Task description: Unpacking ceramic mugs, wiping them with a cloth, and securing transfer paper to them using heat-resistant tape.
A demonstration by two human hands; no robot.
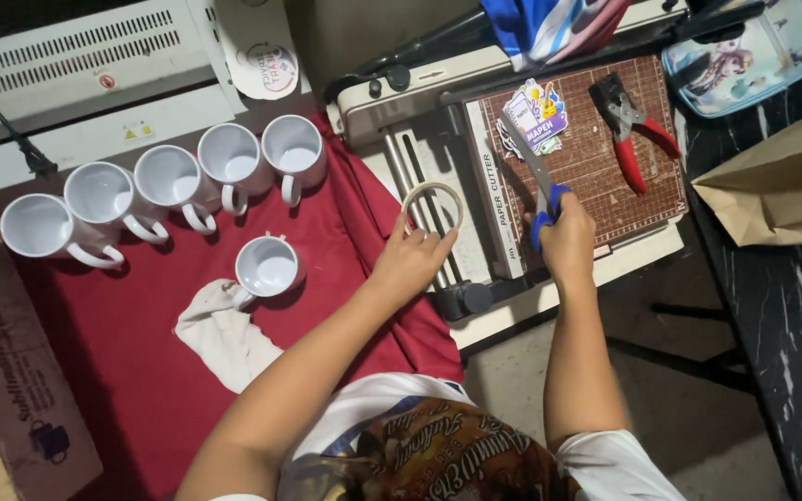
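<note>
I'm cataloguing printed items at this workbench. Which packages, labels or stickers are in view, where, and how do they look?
Colourful sticker sheets: on the brown cutting mat, beyond the right hand.
Round white label: top, behind the white mugs.
Brown paper bag: right edge, creased.
Long printed carton: lower left, brownish.

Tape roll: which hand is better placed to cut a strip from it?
Probably the right hand: it already holds the blue-handled scissors, blades pointing away over the paper cutter. The left hand has its grip on the tape roll close beside, so it can steady it.
</note>
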